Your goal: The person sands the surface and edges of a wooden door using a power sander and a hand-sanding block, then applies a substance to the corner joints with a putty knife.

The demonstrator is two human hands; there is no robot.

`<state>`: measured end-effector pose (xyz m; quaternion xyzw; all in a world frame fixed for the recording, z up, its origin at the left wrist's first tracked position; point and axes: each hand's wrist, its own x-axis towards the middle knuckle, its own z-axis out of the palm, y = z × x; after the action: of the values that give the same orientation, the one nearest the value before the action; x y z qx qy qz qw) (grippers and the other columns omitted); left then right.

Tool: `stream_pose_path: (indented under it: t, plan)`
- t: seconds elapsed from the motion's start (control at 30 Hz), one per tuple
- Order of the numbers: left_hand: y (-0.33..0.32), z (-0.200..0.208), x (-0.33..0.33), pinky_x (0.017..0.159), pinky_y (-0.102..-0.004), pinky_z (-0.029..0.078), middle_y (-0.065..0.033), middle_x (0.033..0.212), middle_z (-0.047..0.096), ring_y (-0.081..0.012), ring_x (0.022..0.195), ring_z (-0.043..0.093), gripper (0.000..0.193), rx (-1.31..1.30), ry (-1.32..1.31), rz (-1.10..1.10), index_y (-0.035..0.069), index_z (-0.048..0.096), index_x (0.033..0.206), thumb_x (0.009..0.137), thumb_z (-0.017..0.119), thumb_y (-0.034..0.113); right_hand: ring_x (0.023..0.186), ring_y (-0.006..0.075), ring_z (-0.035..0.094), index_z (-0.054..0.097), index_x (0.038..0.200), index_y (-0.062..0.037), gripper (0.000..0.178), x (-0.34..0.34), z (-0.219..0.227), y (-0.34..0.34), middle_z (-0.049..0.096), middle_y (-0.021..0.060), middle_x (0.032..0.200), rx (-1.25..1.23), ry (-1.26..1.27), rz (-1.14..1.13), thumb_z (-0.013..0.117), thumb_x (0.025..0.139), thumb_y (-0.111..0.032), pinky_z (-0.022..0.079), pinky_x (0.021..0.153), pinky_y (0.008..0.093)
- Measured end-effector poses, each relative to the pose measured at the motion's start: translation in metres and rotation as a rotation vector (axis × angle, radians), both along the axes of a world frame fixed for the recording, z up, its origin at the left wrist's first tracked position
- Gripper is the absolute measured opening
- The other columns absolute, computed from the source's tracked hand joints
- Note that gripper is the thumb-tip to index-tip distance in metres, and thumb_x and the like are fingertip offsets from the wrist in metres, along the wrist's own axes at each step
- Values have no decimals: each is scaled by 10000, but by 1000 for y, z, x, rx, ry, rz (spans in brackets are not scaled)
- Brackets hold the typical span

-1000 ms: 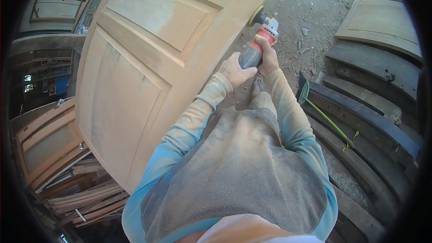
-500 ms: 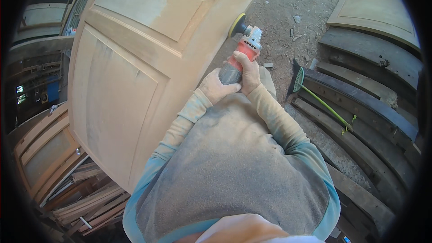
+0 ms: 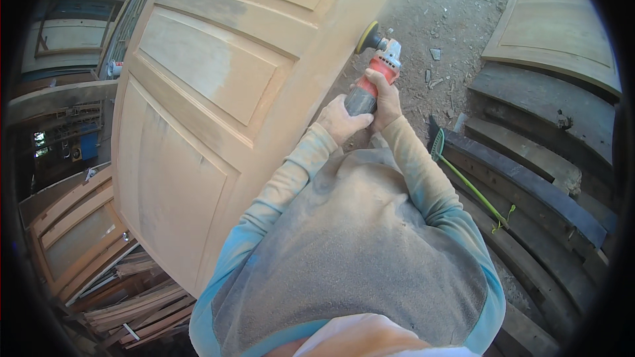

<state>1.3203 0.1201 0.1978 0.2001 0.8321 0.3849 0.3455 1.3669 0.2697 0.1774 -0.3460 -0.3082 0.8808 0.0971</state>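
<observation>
Both hands hold a red and grey angle grinder (image 3: 378, 77) with a yellow-edged sanding disc (image 3: 368, 37). My left hand (image 3: 340, 120) wraps round the grey rear of its body. Around the red middle part closes my right hand (image 3: 386, 98), thumb on top. The disc stands on edge against the right edge of a large pale wooden panel door (image 3: 218, 116); whether it touches the wood I cannot tell. Pale dust covers my hands and sleeves. The door's raised panels show lighter and greyer patches.
Right of me lie stacked dark boards (image 3: 529, 165) and a green-handled rake or broom (image 3: 473, 188). A smaller wooden panel (image 3: 555, 30) rests beyond them. Debris litters the dirt floor (image 3: 443, 13). Wooden frames (image 3: 83, 225) and a pile of timber strips (image 3: 142, 314) stand at lower left.
The grinder and both hands have moved slightly forward along the door's edge, away from my body. The view has shifted too, so the door's farther part shows more.
</observation>
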Motion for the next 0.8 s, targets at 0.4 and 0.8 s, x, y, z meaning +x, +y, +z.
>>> stream_pose_path:
  t: [0.4,0.8]
  plan:
    - [-46,17,28,949,-403,538,-209,1153,699,-288,1078,692,639,-11,-32,-18,-57,604,1220,806,842,366,903,265,711,564,1174,-44,424,30,6,-40,674,118,989,-87,10,76,777,876,-257,600,846,426]
    - [-42,10,18,933,-407,537,-196,1136,698,-286,1070,692,632,-74,-96,-38,-54,610,1216,822,825,391,873,257,708,583,1154,-46,412,23,-5,-38,671,107,977,-170,-47,15,793,861,-247,597,807,419]
